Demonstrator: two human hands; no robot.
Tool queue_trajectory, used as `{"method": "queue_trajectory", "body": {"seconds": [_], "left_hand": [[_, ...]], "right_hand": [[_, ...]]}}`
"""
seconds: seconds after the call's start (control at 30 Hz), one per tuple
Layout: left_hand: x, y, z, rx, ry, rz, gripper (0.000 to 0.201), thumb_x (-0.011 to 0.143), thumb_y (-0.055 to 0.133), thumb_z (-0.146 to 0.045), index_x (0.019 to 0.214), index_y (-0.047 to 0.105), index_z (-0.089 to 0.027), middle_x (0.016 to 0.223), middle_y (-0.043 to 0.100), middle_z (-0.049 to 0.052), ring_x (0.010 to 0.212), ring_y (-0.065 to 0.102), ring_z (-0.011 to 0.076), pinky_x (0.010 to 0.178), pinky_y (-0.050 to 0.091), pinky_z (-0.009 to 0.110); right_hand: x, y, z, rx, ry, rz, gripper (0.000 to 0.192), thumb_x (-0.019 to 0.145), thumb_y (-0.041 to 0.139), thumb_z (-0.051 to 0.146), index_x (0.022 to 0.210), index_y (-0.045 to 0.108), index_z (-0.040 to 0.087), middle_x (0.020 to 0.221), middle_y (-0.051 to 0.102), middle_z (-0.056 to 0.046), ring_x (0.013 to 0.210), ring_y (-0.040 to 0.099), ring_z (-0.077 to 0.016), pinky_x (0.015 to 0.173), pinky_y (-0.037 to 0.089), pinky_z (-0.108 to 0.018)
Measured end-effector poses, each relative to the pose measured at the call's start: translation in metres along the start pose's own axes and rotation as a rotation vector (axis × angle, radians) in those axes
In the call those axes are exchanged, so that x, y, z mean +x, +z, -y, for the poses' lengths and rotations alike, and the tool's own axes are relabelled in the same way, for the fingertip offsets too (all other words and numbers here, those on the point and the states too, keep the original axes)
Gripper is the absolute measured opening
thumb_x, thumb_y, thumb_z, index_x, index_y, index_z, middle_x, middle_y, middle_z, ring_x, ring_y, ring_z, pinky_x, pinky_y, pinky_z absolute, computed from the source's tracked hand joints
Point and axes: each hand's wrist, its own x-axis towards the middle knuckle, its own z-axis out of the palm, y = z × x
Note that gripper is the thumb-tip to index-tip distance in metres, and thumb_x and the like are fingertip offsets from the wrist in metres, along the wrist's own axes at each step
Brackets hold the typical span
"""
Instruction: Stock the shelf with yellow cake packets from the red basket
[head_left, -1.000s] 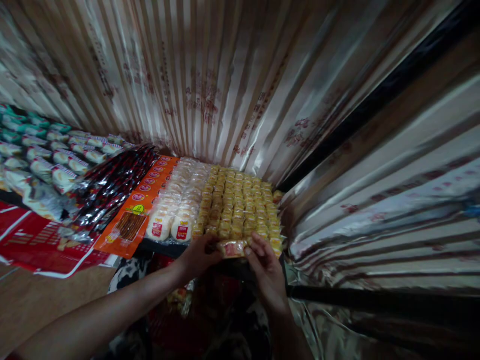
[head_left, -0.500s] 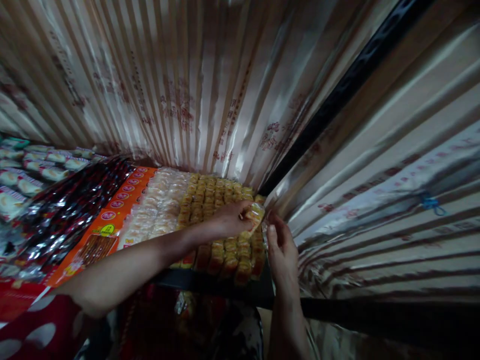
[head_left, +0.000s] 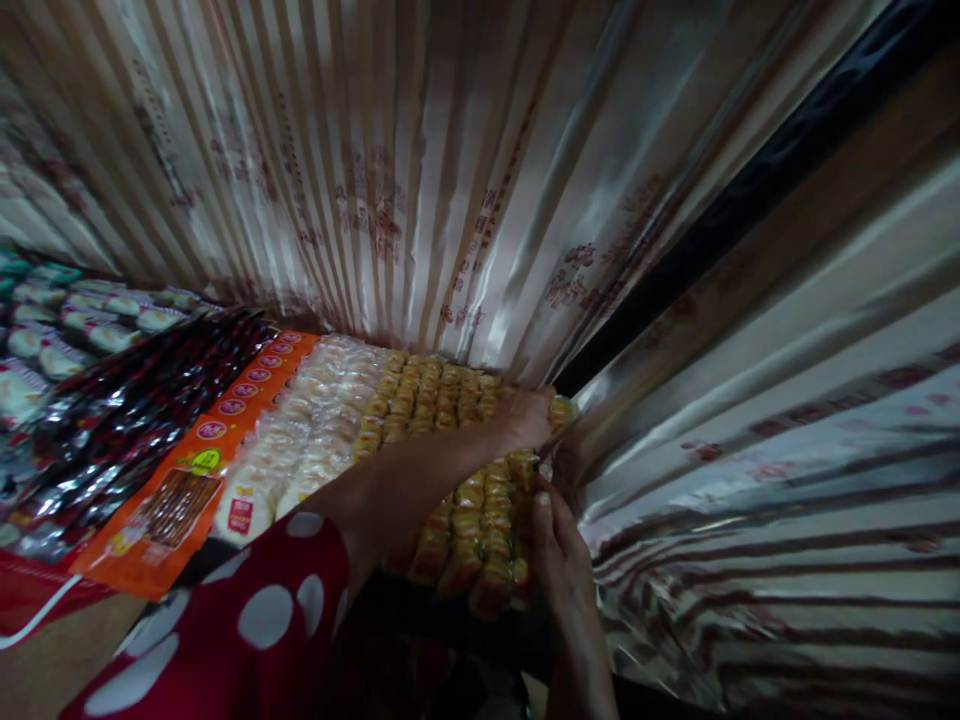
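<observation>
Rows of small yellow snack packets [head_left: 439, 395] lie packed on a dark shelf. My left hand [head_left: 525, 420], on an arm in a red sleeve with white dots [head_left: 247, 630], reaches across them to the far right corner. It pinches one yellow packet [head_left: 561, 410] against the curtain there. My right hand [head_left: 553, 540] rests at the near right edge of the rows, fingers touching the outer packets and holding nothing.
Left of the yellow rows lie white round packets [head_left: 315, 440], an orange package [head_left: 217, 450], dark shiny wrappers [head_left: 135, 390] and green-and-white packets [head_left: 75, 320]. A striped satin curtain [head_left: 420, 180] closes in the back and right, with a dark gap [head_left: 750, 200] between its panels.
My left hand carried the yellow packet from the near edge of the rows to the far right corner. My right hand let go of it and dropped to the near right edge.
</observation>
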Motion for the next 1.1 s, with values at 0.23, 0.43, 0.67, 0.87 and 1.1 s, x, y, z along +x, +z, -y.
{"method": "queue_trajectory", "body": {"seconds": [0.23,0.43,0.67,0.87,1.1], "left_hand": [[0.004,0.018,0.004,0.224,0.032,0.057,0.040,0.083,0.048,-0.030,0.123,0.047,-0.028,0.102,0.066,0.003,0.103,0.055,0.0201,0.088,0.044,0.033],[0.008,0.022,0.002,0.332,0.098,0.036,0.023,0.081,0.050,-0.023,0.100,0.062,-0.020,0.102,0.063,0.006,0.108,0.048,0.0200,0.090,0.041,0.030],[0.021,0.026,-0.002,0.409,0.129,0.084,0.020,0.081,0.048,-0.014,0.094,0.064,-0.014,0.096,0.065,0.008,0.102,0.051,0.0197,0.084,0.041,0.030],[0.027,0.043,0.000,0.405,0.137,0.045,0.020,0.085,0.044,-0.015,0.094,0.062,-0.014,0.100,0.063,0.010,0.107,0.048,0.0207,0.085,0.040,0.033],[0.031,0.039,-0.002,0.366,0.048,0.066,0.022,0.079,0.054,-0.019,0.097,0.062,-0.010,0.103,0.063,0.014,0.110,0.048,0.0230,0.088,0.041,0.033]], "right_hand": [[0.006,0.005,-0.016,-0.064,-0.097,0.004,0.054,0.080,0.044,0.057,0.112,0.061,0.016,0.128,0.053,-0.013,0.121,0.045,-0.0260,0.106,0.030,-0.046],[0.007,0.006,-0.020,-0.117,-0.185,-0.011,0.050,0.082,0.045,0.053,0.108,0.062,0.014,0.124,0.055,-0.017,0.117,0.049,-0.0268,0.101,0.036,-0.049],[0.007,0.008,-0.022,-0.137,-0.216,-0.044,0.046,0.082,0.046,0.052,0.107,0.063,0.017,0.122,0.056,-0.015,0.116,0.050,-0.0268,0.100,0.037,-0.050],[0.007,0.008,-0.022,-0.126,-0.227,-0.067,0.045,0.082,0.047,0.050,0.106,0.063,0.016,0.121,0.057,-0.015,0.114,0.051,-0.0262,0.099,0.038,-0.049],[0.004,0.008,-0.021,-0.030,-0.145,-0.087,0.041,0.080,0.051,0.049,0.103,0.065,0.018,0.121,0.057,-0.013,0.115,0.051,-0.0254,0.100,0.037,-0.049]]}}
